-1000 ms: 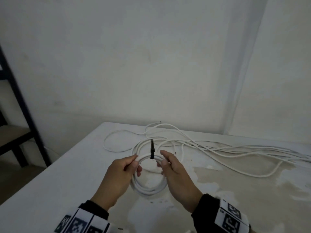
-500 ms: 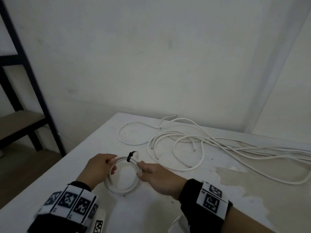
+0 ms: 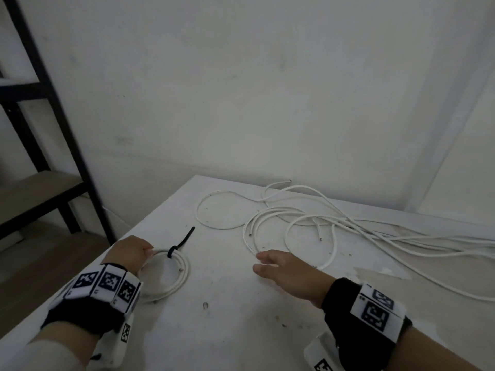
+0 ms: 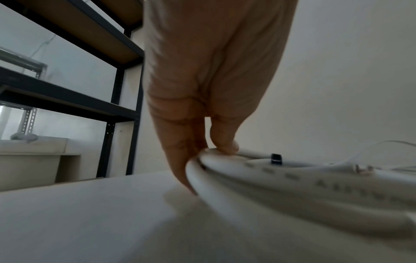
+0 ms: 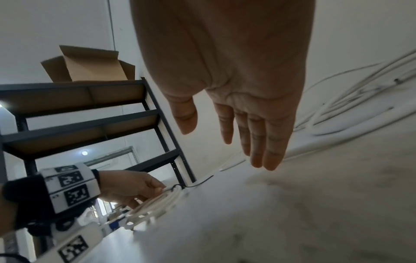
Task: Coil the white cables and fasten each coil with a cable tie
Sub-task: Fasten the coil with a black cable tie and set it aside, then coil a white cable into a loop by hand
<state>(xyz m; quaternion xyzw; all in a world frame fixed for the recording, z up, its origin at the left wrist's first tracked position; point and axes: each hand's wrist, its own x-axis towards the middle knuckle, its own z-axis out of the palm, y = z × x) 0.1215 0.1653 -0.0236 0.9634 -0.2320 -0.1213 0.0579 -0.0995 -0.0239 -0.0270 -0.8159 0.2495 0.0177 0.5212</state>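
Left hand (image 3: 131, 251) pinches tied coil (image 3: 171, 279); right hand (image 3: 286, 274) hovers flat, fingers straight.

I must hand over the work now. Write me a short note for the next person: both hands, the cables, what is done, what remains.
Left hand: pinches the rim of the tied coil, which lies on the table.
Right hand: open, empty, above the table near the loose cables.
Done: one coil fastened with a black cable tie, its tail sticking out.
Left: coil and tie the loose cables.
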